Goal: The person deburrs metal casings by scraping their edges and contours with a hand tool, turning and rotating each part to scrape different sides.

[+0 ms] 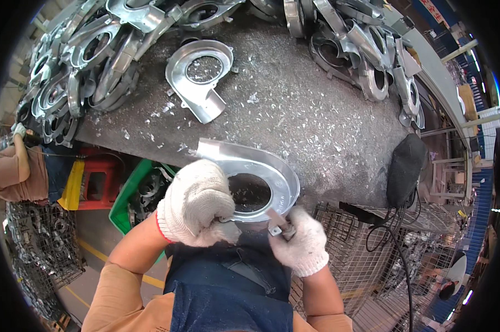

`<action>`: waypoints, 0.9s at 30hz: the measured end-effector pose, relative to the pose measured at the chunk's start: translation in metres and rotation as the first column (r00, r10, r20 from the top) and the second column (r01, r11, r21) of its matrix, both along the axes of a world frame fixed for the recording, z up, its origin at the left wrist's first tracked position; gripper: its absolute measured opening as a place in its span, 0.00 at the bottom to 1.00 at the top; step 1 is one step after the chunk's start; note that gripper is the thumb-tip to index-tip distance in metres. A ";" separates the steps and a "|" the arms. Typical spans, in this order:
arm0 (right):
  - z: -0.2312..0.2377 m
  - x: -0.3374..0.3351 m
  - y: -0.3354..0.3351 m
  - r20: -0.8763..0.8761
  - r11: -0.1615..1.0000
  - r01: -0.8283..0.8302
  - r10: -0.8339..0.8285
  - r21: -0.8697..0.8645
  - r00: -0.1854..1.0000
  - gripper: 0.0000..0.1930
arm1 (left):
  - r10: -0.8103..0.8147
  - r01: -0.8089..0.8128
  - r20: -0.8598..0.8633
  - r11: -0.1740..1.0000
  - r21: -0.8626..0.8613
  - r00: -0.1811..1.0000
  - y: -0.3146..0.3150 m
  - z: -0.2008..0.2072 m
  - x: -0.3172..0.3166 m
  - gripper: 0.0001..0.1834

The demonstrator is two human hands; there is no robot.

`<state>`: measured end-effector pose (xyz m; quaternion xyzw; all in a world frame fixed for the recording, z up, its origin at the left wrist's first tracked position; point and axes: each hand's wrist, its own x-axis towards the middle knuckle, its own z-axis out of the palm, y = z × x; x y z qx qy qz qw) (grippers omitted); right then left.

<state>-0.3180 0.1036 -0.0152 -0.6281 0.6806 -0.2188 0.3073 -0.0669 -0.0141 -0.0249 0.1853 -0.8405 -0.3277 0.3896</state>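
A silver cast-metal blower housing (280,174), snail-shaped with a large round opening, is held at the near edge of the table. My left hand (197,205), in a white knit glove, is closed on its left rim. My right hand (301,242), gloved too, grips a flat, blade-like metal tool (277,218) whose end lies against the housing's lower right rim. The fingers partly hide the tool's handle. Farther back, a second blower housing (205,102) lies flat on the grey table (272,105) among scattered metal chips.
Metal housings are heaped at the far left (89,61) and far right (360,50). A black cloth-like bundle (406,169) with cables sits at the right edge. Below are a green crate (122,202), a red stool (101,182) and wire cages (349,254). Another person (26,171) works at left.
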 end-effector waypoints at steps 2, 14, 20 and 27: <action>0.003 0.000 -0.008 0.016 0.997 0.064 -0.063 -0.049 0.998 0.11 | 0.019 -0.019 0.001 0.999 0.030 1.000 0.001 0.003 0.001 0.14; -0.004 -0.033 -0.026 0.673 0.681 -0.623 0.255 0.385 0.694 0.08 | 0.080 -0.082 0.061 0.996 0.021 0.995 -0.016 0.009 0.010 0.18; 0.011 -0.070 -0.015 0.435 0.613 -0.678 0.523 0.406 0.733 0.09 | 0.012 0.015 0.178 0.988 -0.152 0.984 -0.018 0.034 0.002 0.21; 0.022 -0.076 -0.034 0.192 0.636 -0.641 0.629 0.431 0.753 0.11 | -0.091 0.180 0.376 0.961 -0.209 0.922 -0.019 0.048 -0.007 0.23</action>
